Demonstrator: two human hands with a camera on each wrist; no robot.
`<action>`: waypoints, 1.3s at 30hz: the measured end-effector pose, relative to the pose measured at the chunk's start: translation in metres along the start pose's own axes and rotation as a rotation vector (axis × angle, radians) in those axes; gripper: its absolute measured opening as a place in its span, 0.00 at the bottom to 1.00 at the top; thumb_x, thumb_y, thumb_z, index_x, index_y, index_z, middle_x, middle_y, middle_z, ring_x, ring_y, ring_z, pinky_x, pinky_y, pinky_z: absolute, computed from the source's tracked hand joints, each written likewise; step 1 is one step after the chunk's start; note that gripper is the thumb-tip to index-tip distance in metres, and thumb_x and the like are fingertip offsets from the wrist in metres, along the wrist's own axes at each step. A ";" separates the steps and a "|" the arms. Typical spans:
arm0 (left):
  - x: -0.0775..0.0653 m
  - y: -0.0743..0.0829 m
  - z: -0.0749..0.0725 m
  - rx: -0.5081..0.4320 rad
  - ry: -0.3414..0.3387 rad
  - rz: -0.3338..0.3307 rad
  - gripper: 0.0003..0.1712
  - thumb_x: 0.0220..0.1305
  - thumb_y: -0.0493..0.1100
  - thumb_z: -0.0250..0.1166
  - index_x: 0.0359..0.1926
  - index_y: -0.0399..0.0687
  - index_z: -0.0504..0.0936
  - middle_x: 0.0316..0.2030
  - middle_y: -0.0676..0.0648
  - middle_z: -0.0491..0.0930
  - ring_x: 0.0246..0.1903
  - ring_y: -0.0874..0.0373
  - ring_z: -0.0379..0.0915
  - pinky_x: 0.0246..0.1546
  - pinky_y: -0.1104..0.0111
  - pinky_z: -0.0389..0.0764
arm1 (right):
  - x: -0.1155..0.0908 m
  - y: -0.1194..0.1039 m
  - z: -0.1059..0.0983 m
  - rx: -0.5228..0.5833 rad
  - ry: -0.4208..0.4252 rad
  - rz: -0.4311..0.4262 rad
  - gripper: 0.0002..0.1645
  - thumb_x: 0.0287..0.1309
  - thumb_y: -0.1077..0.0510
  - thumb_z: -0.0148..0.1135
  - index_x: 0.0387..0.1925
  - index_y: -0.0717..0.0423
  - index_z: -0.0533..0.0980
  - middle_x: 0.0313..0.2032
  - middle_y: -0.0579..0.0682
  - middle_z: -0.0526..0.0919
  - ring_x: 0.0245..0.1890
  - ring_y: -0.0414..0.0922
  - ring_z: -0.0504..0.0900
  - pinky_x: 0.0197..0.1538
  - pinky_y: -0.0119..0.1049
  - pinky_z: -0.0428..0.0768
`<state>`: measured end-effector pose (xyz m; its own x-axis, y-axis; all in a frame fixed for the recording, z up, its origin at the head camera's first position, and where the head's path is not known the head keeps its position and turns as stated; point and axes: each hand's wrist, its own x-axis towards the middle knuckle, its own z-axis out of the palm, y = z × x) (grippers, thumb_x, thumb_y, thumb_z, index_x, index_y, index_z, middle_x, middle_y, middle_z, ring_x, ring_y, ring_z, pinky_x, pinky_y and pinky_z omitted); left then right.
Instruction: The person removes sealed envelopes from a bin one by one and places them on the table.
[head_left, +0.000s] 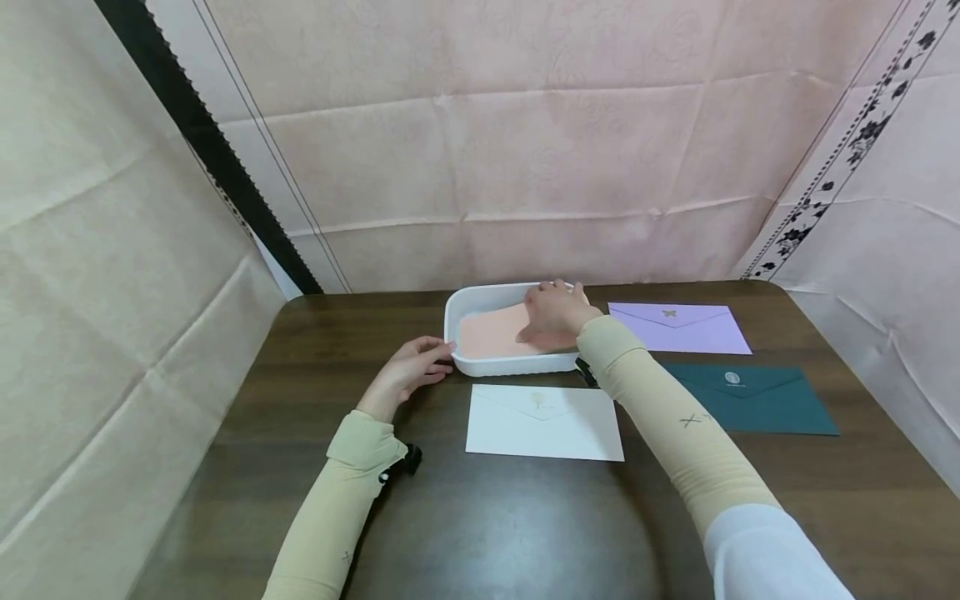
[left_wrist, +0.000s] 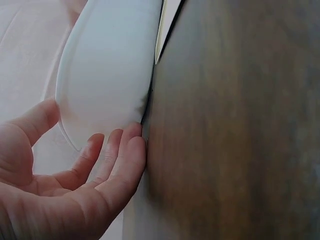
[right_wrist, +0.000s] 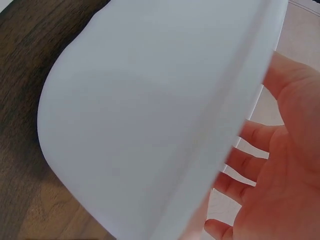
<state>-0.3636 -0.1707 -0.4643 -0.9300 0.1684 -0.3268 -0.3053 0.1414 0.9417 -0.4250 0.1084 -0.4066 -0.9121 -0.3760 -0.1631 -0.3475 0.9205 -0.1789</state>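
Observation:
A white tray [head_left: 517, 366] stands at the back of the table with a peach envelope [head_left: 483, 332] lying inside it. My left hand [head_left: 411, 372] is at the tray's left end, thumb by the rim and loosely bent fingers [left_wrist: 125, 150] touching the lower side. Over the right part of the envelope lies my right hand [head_left: 558, 312], thumb and fingers spread apart on it. In the right wrist view the tray wall [right_wrist: 150, 110] hides those fingertips. A white envelope [head_left: 543, 423] lies flat just in front of the tray.
Right of the tray lies a lavender envelope [head_left: 682, 329], with a dark teal envelope [head_left: 757, 400] nearer me. Everything rests on a dark brown wooden table [head_left: 525, 525]. Pale cloth [head_left: 562, 158] hangs behind the table and at both sides.

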 end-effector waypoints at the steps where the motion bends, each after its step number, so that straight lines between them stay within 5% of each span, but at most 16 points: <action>1: 0.000 0.001 0.000 0.008 0.005 0.005 0.28 0.71 0.48 0.65 0.62 0.37 0.69 0.53 0.37 0.76 0.48 0.47 0.80 0.58 0.57 0.78 | 0.001 -0.001 0.000 -0.007 0.004 -0.003 0.42 0.54 0.33 0.70 0.61 0.53 0.72 0.64 0.56 0.71 0.67 0.59 0.61 0.67 0.71 0.50; 8: 0.000 0.011 0.002 0.118 0.060 0.028 0.19 0.70 0.44 0.66 0.53 0.38 0.71 0.52 0.37 0.77 0.47 0.47 0.81 0.55 0.59 0.80 | 0.002 -0.008 0.002 -0.009 0.051 -0.020 0.37 0.54 0.38 0.70 0.57 0.58 0.73 0.61 0.57 0.71 0.65 0.58 0.63 0.66 0.69 0.51; 15: 0.009 0.022 0.003 0.324 0.113 0.112 0.09 0.69 0.42 0.62 0.41 0.39 0.73 0.37 0.41 0.79 0.33 0.53 0.79 0.39 0.65 0.81 | 0.004 -0.012 0.004 -0.022 0.097 -0.035 0.37 0.53 0.39 0.72 0.54 0.59 0.73 0.58 0.57 0.72 0.63 0.57 0.64 0.65 0.65 0.53; 22: 0.011 0.024 0.004 0.489 0.173 0.152 0.17 0.75 0.48 0.56 0.32 0.40 0.75 0.30 0.43 0.75 0.26 0.52 0.74 0.33 0.61 0.79 | 0.002 -0.018 0.003 0.010 0.124 -0.045 0.42 0.55 0.44 0.69 0.65 0.61 0.66 0.65 0.58 0.67 0.70 0.59 0.57 0.71 0.64 0.46; 29: 0.013 0.026 0.012 0.680 0.235 0.220 0.18 0.75 0.46 0.53 0.30 0.40 0.77 0.21 0.47 0.71 0.21 0.55 0.67 0.23 0.68 0.68 | 0.004 -0.020 -0.005 0.029 0.102 -0.067 0.31 0.56 0.46 0.69 0.57 0.56 0.73 0.57 0.55 0.70 0.63 0.56 0.61 0.68 0.62 0.51; 39: 0.013 0.025 0.025 0.707 0.255 0.202 0.17 0.75 0.44 0.52 0.37 0.37 0.80 0.20 0.46 0.71 0.20 0.56 0.65 0.21 0.69 0.66 | 0.027 -0.033 0.003 0.080 -0.006 -0.113 0.26 0.57 0.46 0.69 0.53 0.55 0.75 0.50 0.53 0.75 0.56 0.53 0.69 0.65 0.56 0.60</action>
<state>-0.3787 -0.1408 -0.4468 -0.9982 0.0394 -0.0451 -0.0016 0.7352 0.6779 -0.4375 0.0673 -0.4078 -0.8669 -0.4775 -0.1430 -0.4293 0.8610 -0.2727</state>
